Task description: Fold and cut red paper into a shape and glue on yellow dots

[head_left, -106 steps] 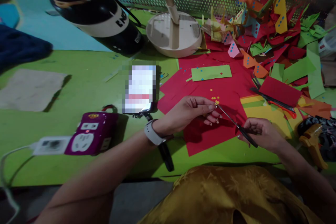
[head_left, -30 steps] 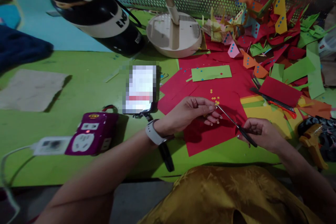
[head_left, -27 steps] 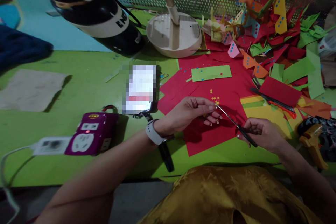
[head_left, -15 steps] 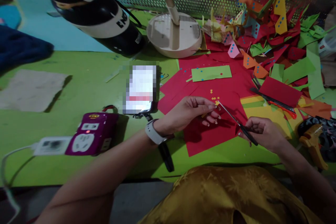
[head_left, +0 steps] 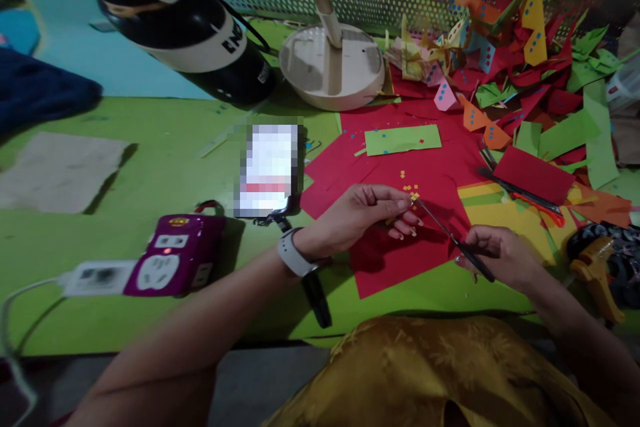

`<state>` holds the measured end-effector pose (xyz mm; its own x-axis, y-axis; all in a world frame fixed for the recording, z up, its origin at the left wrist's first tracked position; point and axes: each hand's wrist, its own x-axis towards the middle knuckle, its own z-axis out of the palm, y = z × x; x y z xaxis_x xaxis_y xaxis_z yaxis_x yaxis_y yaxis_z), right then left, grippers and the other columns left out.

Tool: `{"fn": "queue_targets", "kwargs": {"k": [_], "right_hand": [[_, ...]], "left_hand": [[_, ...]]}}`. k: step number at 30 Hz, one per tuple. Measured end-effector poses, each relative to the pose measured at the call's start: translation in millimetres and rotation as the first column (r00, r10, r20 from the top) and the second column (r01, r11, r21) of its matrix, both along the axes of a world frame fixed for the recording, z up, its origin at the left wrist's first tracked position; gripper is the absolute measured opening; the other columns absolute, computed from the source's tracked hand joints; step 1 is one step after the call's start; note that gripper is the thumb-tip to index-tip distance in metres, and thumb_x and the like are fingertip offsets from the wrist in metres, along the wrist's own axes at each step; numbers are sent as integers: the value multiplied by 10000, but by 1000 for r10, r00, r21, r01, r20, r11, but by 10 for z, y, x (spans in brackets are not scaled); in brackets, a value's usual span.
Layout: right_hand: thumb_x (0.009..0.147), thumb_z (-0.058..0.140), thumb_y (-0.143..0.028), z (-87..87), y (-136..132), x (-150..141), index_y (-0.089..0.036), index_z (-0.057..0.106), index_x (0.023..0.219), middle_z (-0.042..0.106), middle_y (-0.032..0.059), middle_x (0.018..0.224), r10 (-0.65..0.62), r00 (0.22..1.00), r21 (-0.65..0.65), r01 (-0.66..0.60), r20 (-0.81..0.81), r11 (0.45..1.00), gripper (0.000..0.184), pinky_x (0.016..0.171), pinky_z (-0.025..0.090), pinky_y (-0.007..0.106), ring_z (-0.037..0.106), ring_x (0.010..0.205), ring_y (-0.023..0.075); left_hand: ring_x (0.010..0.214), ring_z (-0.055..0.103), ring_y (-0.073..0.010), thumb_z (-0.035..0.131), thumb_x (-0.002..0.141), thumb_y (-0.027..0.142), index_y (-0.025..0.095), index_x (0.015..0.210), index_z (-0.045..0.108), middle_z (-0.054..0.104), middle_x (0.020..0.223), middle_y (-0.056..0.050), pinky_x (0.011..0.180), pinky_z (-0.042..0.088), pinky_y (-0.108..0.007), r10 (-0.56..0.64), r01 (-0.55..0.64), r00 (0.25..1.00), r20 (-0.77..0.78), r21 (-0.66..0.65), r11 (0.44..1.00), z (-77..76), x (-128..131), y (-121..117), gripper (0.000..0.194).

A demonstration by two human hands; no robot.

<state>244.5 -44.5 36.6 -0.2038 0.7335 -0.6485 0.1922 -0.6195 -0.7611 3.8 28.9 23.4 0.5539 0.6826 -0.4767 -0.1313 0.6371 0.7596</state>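
Note:
My left hand [head_left: 377, 208], with a white watch band at its wrist, is closed in a pinch over the red paper [head_left: 395, 260]. A thin strip of yellow paper, mostly hidden by the fingers, appears to be in that pinch. Dark-handled scissors [head_left: 447, 229] are in my right hand [head_left: 500, 253], their blades pointing up and left. The blade tips are at the left fingertips; whether they touch the strip I cannot tell. Tiny yellow paper squares [head_left: 411, 188] lie on the red paper just beyond the fingertips.
A green paper rectangle [head_left: 403, 140] lies farther back. Folded, dotted papers [head_left: 487, 53] heap up at back right, near a cutter [head_left: 543, 203] and a glue gun [head_left: 597, 273]. Leftward are a phone [head_left: 270, 170], purple power adapter [head_left: 175, 253], bottle [head_left: 195, 40] and fan base [head_left: 333, 70].
My right hand and the scissors have shifted slightly right and down, and the blades look closer together. My left hand stays almost where it was.

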Motion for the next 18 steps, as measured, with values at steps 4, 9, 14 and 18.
{"fn": "queue_targets", "kwargs": {"k": [4, 9, 14, 18], "right_hand": [[514, 883, -484, -10, -1, 0, -202, 532, 621, 554, -55, 530, -5, 1000, 0, 5, -2, 1000, 463, 460, 425, 210, 492, 482, 75], [511, 888, -488, -23, -5, 4, -199, 541, 633, 565, -56, 535, -11, 1000, -6, 11, -21, 1000, 468, 465, 437, 208, 498, 486, 74], [490, 897, -501, -18, -4, 4, -197, 533, 624, 561, -58, 535, -21, 1000, -15, 21, -18, 1000, 493, 464, 438, 202, 488, 483, 66], [500, 895, -494, -6, 0, 1, -198, 530, 621, 555, -56, 532, -26, 999, -18, 25, -20, 1000, 485, 459, 445, 207, 491, 477, 69]], "left_hand": [[624, 717, -138, 819, 745, 252, 137, 843, 708, 775, 748, -44, 614, 577, -240, 10, -9, 1000, 11, -8, 1000, -9, -1, -4, 187], [610, 717, -128, 829, 731, 233, 133, 827, 712, 777, 736, -42, 570, 562, -204, 17, -17, 999, 37, -9, 1000, -2, 4, 1, 181], [609, 721, -128, 833, 731, 232, 128, 832, 711, 779, 735, -44, 566, 566, -196, 15, -14, 999, 40, -8, 1000, -2, 8, 0, 189], [610, 720, -126, 831, 735, 236, 128, 837, 708, 778, 734, -43, 566, 564, -194, 15, -15, 999, 40, -3, 1000, -8, 6, 0, 193]]}}
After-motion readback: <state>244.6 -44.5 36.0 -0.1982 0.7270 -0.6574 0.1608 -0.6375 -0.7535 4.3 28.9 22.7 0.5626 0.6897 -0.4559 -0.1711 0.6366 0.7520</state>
